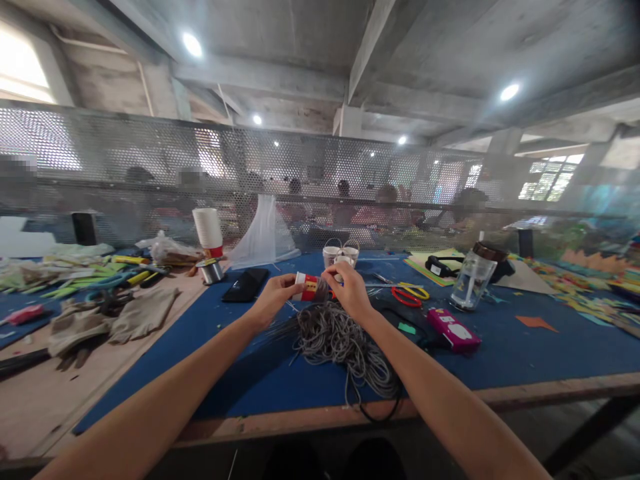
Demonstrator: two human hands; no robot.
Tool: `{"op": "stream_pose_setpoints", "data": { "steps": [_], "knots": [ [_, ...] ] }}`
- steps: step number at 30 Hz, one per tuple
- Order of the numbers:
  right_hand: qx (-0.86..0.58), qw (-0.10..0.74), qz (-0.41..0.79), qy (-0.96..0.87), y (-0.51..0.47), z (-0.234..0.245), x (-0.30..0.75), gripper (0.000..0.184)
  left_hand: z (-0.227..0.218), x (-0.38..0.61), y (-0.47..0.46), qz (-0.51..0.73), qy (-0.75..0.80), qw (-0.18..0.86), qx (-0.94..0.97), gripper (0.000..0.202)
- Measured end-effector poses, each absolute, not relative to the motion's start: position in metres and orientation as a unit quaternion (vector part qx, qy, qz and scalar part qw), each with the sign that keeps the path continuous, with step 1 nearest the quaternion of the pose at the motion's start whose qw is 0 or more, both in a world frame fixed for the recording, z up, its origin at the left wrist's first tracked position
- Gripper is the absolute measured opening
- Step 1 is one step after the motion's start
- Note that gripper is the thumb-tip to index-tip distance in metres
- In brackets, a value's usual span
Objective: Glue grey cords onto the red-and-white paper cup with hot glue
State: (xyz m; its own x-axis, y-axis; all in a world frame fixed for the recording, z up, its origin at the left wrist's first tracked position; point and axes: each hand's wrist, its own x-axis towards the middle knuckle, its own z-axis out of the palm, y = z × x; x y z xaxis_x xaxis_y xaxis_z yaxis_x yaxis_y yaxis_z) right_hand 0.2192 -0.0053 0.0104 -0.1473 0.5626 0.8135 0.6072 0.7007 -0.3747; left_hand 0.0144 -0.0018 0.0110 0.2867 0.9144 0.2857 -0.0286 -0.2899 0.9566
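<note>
My left hand (274,298) grips a small red and white paper cup (307,287), which lies tilted on its side in the air over the mat. At the cup's right end my right hand (347,288) is closed in a pinch; what sits between its fingertips is too small to make out. Grey strands show close to that end of the cup. Right below both hands lies a tangled heap of grey cord (345,340). Just behind the right hand stand small white cups with wire handles (331,253).
Scissors with red and yellow handles (407,297), a purple box (453,330) and a clear drinking cup (473,280) are to the right. A black phone (245,285), a wire spool (210,271), stacked paper cups (207,228) and gloves (143,315) lie left. A perforated screen (310,160) stands behind.
</note>
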Motion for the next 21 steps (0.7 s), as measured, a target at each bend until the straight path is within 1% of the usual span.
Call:
{"op": "stream_pose_setpoints", "data": {
  "steps": [21],
  "knots": [
    [-0.406,0.513,-0.026,-0.756,-0.0052,0.0093,0.2204,0.017,0.0153,0.0154,-0.0073,0.466,0.332,0.507,0.645,0.032]
  ]
}}
